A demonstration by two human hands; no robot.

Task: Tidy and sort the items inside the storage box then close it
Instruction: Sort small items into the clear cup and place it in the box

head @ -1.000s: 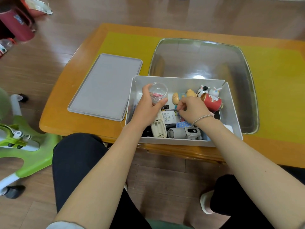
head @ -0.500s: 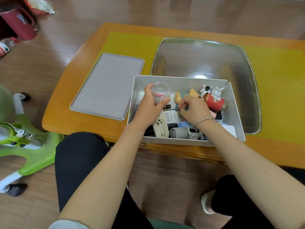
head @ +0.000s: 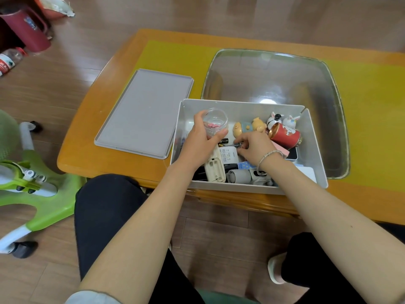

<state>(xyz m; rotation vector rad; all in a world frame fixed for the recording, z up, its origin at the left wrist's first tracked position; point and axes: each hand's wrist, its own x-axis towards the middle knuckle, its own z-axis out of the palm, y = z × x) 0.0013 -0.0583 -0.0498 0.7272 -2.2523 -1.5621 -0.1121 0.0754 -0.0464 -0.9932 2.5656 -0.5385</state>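
Observation:
The grey storage box (head: 315,137) stands open at the table's near edge. Its flat grey lid (head: 144,113) lies on the table to the left. My left hand (head: 201,141) is shut on a small clear jar (head: 215,121) with pink bits inside, held over the box's left part. My right hand (head: 256,148) reaches into the middle of the box, its fingertips pinching a small dark item that I cannot make out. Also in the box are a red can (head: 285,134), small animal figurines (head: 258,125), a white remote (head: 214,170) and a grey device (head: 241,176).
A glass panel (head: 274,77) is set into the yellow-topped wooden table (head: 175,55) behind the box. A green and white chair base (head: 32,187) stands on the floor at the left. A dark red jug (head: 26,27) and a bottle (head: 8,61) are at the far left.
My right hand has dropped slightly lower into the box's middle and its fingers have closed on a small item. My left hand keeps holding the jar in much the same place.

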